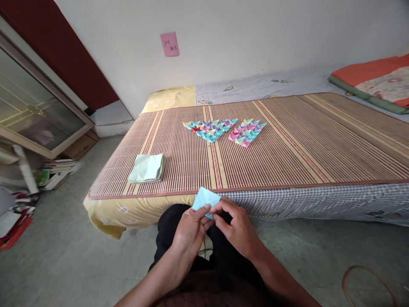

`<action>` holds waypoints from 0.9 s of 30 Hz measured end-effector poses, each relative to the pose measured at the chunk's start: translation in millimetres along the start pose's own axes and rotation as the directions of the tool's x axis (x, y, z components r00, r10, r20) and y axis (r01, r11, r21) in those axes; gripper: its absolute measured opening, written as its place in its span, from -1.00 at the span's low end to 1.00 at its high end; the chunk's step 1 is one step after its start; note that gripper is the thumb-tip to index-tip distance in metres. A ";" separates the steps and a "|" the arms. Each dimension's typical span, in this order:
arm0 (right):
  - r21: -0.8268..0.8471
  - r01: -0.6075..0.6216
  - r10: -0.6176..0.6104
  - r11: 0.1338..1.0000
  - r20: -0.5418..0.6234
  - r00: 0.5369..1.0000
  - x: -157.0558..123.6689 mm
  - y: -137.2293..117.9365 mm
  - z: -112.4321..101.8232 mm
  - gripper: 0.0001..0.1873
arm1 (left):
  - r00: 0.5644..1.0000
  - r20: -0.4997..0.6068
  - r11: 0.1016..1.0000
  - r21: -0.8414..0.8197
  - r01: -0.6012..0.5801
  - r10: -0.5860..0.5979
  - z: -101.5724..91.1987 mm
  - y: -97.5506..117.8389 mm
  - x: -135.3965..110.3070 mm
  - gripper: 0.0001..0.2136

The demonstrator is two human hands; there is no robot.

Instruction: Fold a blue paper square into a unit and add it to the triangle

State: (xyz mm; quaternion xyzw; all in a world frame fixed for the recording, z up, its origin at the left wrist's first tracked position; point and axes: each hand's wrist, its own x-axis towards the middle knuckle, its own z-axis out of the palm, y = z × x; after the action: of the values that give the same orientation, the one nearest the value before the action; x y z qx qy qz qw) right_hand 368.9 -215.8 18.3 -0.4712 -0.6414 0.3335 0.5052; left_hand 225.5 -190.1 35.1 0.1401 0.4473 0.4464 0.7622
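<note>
A light blue sheet of folding paper [206,196], creased and partly folded, is held just over my lap at the bed's front edge. My left hand [191,228] supports it from below, thumb pressed on its face. At its lower right corner my right hand [236,221] pinches the paper between thumb and fingers. To the left on the mat lies a stack of paper squares [146,167], pale green on top. Farther back sit two groups of small folded paper pieces in several colours, a larger left group [211,130] and a smaller right group [247,132].
A striped bamboo mat [281,157] covers the bed over checked and yellow cloths. An orange and green folded quilt [377,81] rests at the far right. A pink note [169,44] hangs on the wall. Left, a glass-fronted cabinet door [38,106] leans near papers on the floor.
</note>
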 end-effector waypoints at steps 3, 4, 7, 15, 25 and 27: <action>0.026 -0.022 0.021 0.999 0.016 1.000 -0.3 0.7 -1.0 -0.80 | 1.000 -0.003 1.000 0.008 0.008 -0.008 -1.7 -1.6 0.5 -0.71; 0.035 -0.029 0.028 0.999 0.027 0.999 -0.4 0.7 -1.5 -0.79 | 1.000 -0.004 1.000 0.010 0.010 -0.010 -2.2 -1.7 0.5 -0.71; 0.055 -0.048 0.046 0.997 0.046 0.998 -0.1 0.4 -2.9 -0.79 | 1.000 -0.001 1.000 0.015 0.014 -0.014 -2.8 -1.3 0.6 -0.68; 0.053 -0.056 0.054 0.997 0.046 0.997 0.7 3.0 -3.6 -0.80 | 1.000 0.009 1.000 0.014 0.013 -0.013 -2.2 -0.2 1.9 -0.68; -0.001 -0.027 0.027 1.000 0.070 0.997 0.3 2.3 -4.6 -0.77 | 1.000 -0.013 1.000 0.008 0.021 -0.021 -1.1 1.1 2.3 -0.76; -0.021 -0.032 0.033 0.999 0.062 0.998 -0.6 3.7 -2.0 -0.76 | 1.000 -0.014 1.000 0.012 0.025 -0.025 -0.9 1.3 2.1 -0.78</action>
State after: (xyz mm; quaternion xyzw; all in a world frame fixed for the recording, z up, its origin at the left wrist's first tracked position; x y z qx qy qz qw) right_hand 371.8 -215.3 15.3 -0.4762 -0.6523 0.3498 0.4748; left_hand 224.5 -187.8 34.2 0.1363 0.4570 0.4350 0.7637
